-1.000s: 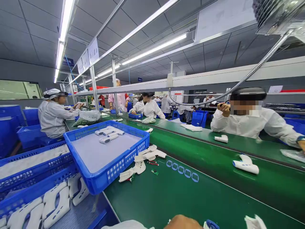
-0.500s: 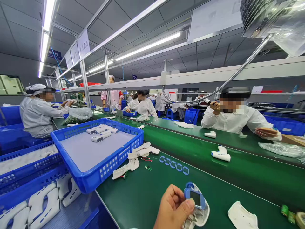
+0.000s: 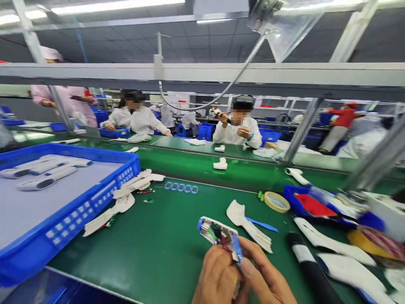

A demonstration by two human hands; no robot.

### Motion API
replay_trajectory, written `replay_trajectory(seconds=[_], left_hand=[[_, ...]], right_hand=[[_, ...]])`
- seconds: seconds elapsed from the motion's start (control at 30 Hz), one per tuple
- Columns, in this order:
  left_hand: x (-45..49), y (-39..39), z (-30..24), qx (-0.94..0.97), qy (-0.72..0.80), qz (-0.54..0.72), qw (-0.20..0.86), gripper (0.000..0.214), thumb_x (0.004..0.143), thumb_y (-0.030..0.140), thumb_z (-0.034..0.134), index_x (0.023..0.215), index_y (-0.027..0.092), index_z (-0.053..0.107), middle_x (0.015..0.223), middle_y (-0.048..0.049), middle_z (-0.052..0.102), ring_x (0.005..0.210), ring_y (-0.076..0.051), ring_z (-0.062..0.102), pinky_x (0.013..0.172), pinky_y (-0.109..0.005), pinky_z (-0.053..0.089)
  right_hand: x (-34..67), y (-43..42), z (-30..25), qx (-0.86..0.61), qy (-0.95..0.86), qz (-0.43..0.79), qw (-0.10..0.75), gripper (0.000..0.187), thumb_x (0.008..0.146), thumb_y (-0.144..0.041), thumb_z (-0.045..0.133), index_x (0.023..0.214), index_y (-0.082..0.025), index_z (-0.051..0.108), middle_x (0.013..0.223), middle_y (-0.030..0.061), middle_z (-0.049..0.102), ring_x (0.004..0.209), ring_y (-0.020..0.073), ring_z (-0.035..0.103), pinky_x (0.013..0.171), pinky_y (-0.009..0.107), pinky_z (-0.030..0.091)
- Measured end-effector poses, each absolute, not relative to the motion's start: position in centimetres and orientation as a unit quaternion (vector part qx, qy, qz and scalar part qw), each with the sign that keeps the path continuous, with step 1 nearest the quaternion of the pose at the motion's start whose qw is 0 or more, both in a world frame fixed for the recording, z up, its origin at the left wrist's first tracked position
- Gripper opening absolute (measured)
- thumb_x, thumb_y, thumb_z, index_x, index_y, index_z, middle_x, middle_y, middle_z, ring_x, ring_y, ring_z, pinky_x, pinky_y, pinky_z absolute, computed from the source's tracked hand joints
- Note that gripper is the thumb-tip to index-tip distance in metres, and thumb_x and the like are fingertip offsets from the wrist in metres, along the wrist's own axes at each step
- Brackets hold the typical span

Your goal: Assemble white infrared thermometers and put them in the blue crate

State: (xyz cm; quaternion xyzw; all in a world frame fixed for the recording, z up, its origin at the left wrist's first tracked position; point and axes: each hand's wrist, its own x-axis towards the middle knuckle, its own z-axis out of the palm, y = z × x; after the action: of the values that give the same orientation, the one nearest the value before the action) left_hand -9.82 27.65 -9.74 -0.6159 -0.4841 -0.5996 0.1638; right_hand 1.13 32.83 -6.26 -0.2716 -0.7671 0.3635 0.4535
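Observation:
Low at the front of the bench, my left hand (image 3: 215, 272) is wrapped round a white device shell (image 3: 207, 226), which is open and shows wires and a small circuit board inside. My right hand (image 3: 264, 270) pinches a blue display frame (image 3: 237, 247) at the near end of the shell; red wires run close to it. The lower part of the shell is hidden by my fingers. Just beyond my hands lies a loose white shell half (image 3: 249, 223) with a thin blue stick (image 3: 262, 224) beside it.
At left stands a blue crate (image 3: 104, 192) holding white housings. Several blue rings (image 3: 181, 187) lie in a row beyond. On the right are a tape roll (image 3: 276, 202), a black-handled tool (image 3: 311, 270), white housings (image 3: 351, 270) and a blue bin (image 3: 292, 195). A co-worker (image 3: 237, 126) sits across the belt.
The view has swung right. My right hand has come into view and joined the left at the device. The shell has turned, so its wired inside shows instead of the screen.

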Motion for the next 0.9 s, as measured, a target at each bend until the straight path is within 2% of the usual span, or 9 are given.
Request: replay_trajectory(seconds=[0.2, 0.33, 0.43, 0.5, 0.57, 0.63, 0.73, 0.8, 0.9], left_hand=[[-12.9, 27.4, -8.6, -0.744, -0.43, -0.42, 0.292, 0.032, 0.073, 0.01, 0.05, 0.104, 0.009, 0.056, 0.094, -0.0114, 0.069, 0.102, -0.02, 0.058, 0.096, -0.034, 0.045], [-14.1, 26.8, -8.0, -0.761, -0.445, -0.357, 0.309, 0.029, 0.073, 0.011, 0.054, 0.101, 0.009, 0.059, 0.102, -0.0129, 0.068, 0.108, -0.023, 0.056, 0.093, -0.035, 0.048], [-15.4, 25.9, -7.8, -0.765, -0.433, -0.361, 0.311, 0.025, 0.071, 0.01, 0.058, 0.095, 0.015, 0.061, 0.096, -0.0075, 0.07, 0.099, -0.02, 0.061, 0.091, -0.032, 0.049], [-16.6, 25.3, -7.5, -0.747, -0.438, -0.402, 0.297, 0.024, 0.07, 0.009, 0.061, 0.091, 0.02, 0.062, 0.086, -0.0032, 0.071, 0.089, -0.017, 0.064, 0.089, -0.03, 0.05], [-17.8, 24.9, -6.9, -0.697, -0.479, -0.458, 0.273, 0.026, 0.069, 0.011, 0.063, 0.092, 0.023, 0.062, 0.087, -0.0023, 0.069, 0.087, -0.018, 0.062, 0.087, -0.032, 0.049], [-18.7, 24.9, -5.8, -0.634, -0.564, -0.498, 0.178, 0.03, 0.072, 0.019, 0.064, 0.101, 0.024, 0.06, 0.098, -0.0047, 0.065, 0.091, -0.02, 0.06, 0.084, -0.036, 0.049], [-18.6, 25.4, -4.0, -0.568, -0.64, -0.489, -0.167, 0.042, 0.08, 0.037, 0.055, 0.12, 0.025, 0.048, 0.112, -0.0083, 0.058, 0.088, -0.02, 0.059, 0.075, -0.033, 0.051], [-17.9, 25.9, -3.1, -0.551, -0.587, -0.461, -0.372, 0.045, 0.084, 0.043, 0.047, 0.125, 0.024, 0.043, 0.109, -0.0079, 0.058, 0.082, -0.018, 0.059, 0.068, -0.029, 0.051], [-16.7, 26.5, -2.8, -0.52, -0.515, -0.468, -0.496, 0.044, 0.087, 0.043, 0.04, 0.125, 0.021, 0.043, 0.095, -0.0064, 0.061, 0.076, -0.016, 0.057, 0.062, -0.026, 0.048]], right_hand=[[0.7, 32.6, -5.7, -0.298, -0.777, 0.35, 0.431, 0.028, 0.082, -0.034, 0.056, 0.109, -0.027, 0.06, 0.111, 0.006, 0.059, 0.099, 0.0171, 0.059, 0.08, 0.022, 0.052], [0.3, 32.1, -4.8, -0.312, -0.801, 0.347, 0.375, 0.032, 0.083, -0.033, 0.054, 0.114, -0.029, 0.055, 0.098, 0.0029, 0.059, 0.093, 0.0158, 0.056, 0.084, 0.027, 0.049], [0.2, 32.0, -4.1, -0.285, -0.803, 0.404, 0.333, 0.031, 0.085, -0.031, 0.05, 0.116, -0.029, 0.053, 0.094, 0.0007, 0.06, 0.086, 0.0142, 0.056, 0.082, 0.028, 0.048], [0.2, 31.9, -3.8, -0.273, -0.802, 0.419, 0.328, 0.033, 0.086, -0.03, 0.049, 0.119, -0.029, 0.051, 0.095, 0.0005, 0.058, 0.086, 0.0139, 0.055, 0.082, 0.028, 0.047], [0.2, 32.0, -3.5, -0.269, -0.805, 0.418, 0.325, 0.035, 0.087, -0.029, 0.048, 0.122, -0.031, 0.048, 0.096, 0.0002, 0.057, 0.086, 0.0138, 0.055, 0.081, 0.028, 0.047], [0.2, 32.0, -3.3, -0.263, -0.811, 0.413, 0.32, 0.036, 0.087, -0.028, 0.047, 0.123, -0.032, 0.047, 0.097, 0.0001, 0.057, 0.087, 0.0137, 0.054, 0.08, 0.028, 0.047], [0.1, 32.1, -3.2, -0.238, -0.819, 0.403, 0.334, 0.035, 0.088, -0.027, 0.047, 0.123, -0.033, 0.047, 0.104, 0.0004, 0.057, 0.092, 0.0132, 0.054, 0.083, 0.025, 0.047], [0.1, 32.2, -3.4, -0.226, -0.816, 0.39, 0.361, 0.034, 0.088, -0.026, 0.047, 0.121, -0.034, 0.048, 0.109, 0.0001, 0.057, 0.098, 0.0131, 0.054, 0.086, 0.024, 0.046], [0.2, 32.1, -3.8, -0.252, -0.798, 0.376, 0.398, 0.035, 0.086, -0.027, 0.051, 0.12, -0.032, 0.047, 0.111, 0.0008, 0.058, 0.102, 0.0144, 0.055, 0.087, 0.024, 0.048]])
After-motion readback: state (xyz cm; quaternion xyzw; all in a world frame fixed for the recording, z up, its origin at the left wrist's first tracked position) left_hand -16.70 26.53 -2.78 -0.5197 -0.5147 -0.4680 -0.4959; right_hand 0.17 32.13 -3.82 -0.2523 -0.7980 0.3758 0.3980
